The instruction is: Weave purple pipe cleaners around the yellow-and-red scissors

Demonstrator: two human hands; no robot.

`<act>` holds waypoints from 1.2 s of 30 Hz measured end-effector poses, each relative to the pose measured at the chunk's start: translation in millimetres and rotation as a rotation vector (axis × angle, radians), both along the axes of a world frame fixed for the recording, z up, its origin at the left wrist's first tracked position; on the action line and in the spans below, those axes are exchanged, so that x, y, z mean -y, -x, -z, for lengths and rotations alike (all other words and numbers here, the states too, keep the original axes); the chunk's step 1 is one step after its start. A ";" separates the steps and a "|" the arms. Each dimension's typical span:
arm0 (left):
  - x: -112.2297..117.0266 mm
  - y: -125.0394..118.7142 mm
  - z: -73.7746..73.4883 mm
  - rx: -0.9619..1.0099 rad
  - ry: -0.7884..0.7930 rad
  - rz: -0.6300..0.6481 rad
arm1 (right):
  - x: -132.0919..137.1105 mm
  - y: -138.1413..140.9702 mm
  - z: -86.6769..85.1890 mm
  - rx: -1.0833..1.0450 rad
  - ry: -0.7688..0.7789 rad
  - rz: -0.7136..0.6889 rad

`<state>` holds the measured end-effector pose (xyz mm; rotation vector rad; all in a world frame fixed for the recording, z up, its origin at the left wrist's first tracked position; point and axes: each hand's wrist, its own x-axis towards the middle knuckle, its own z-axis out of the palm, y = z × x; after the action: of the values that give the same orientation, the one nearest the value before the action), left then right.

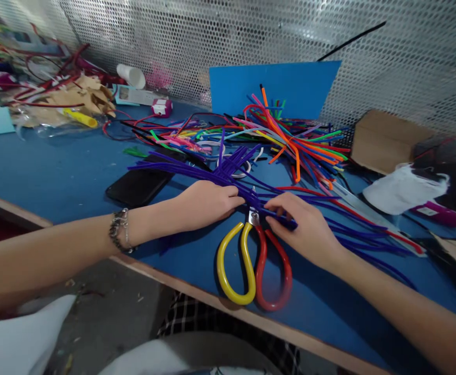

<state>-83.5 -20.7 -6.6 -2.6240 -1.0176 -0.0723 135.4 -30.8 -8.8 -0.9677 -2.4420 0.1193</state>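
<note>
A bunch of dark purple pipe cleaners [231, 165] lies crossed on the table, with long ends reaching left and right. My left hand [210, 204] is closed on the bunch from the left, its fingertips near the crossing. From the right, my right hand [302, 224] pinches some purple strands between thumb and fingers. Scissors [253, 216] with one yellow and one red handle lie between my hands, handles toward me. Most of their blades is hidden under the purple strands.
A heap of multicoloured pipe cleaners [286, 138] lies behind, before a blue board [275, 86]. A black phone [140, 185] is left of my hands. White fluffy material [405, 188] and cardboard [388, 138] stand right. Clutter with brown paper [83, 96] fills the back left.
</note>
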 end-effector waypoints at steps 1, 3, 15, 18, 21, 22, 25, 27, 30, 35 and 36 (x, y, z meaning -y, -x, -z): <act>-0.7 -1.5 -0.6 0.010 0.000 0.009 | 4.7 0.4 1.7 0.013 -0.016 -0.029; -2.0 -3.3 -1.7 0.033 0.002 0.023 | 12.6 0.7 4.2 0.034 -0.009 -0.070; -25.8 0.9 8.9 0.093 -0.037 0.181 | 13.8 3.3 6.3 0.129 0.021 -0.141; -31.3 0.4 11.0 0.116 -0.025 0.228 | 14.5 2.3 7.7 0.136 -0.009 -0.148; -35.2 -0.4 11.1 0.149 0.017 0.236 | 15.3 1.3 8.7 0.119 0.003 -0.149; -36.4 -0.6 10.6 0.169 0.046 0.248 | 15.3 1.1 8.9 0.114 0.010 -0.148; -40.1 -0.7 8.3 0.236 0.162 0.303 | 14.6 0.4 9.2 0.104 0.021 -0.157; -42.1 -1.0 7.1 0.257 0.217 0.322 | 13.7 -0.3 9.7 0.095 0.029 -0.165; -44.0 -2.4 8.0 0.274 0.234 0.307 | 12.4 -1.2 10.4 0.080 0.041 -0.169; -44.6 -4.8 13.3 0.295 0.207 0.256 | 11.9 -1.6 10.5 0.076 0.043 -0.175; -44.5 -4.9 14.0 0.290 0.192 0.245 | 12.0 -1.5 10.5 0.078 0.046 -0.176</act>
<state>-78.6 23.8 -20.6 -2.9655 -0.8164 -0.4441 136.9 -42.7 -19.3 -0.7888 -2.6045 0.2026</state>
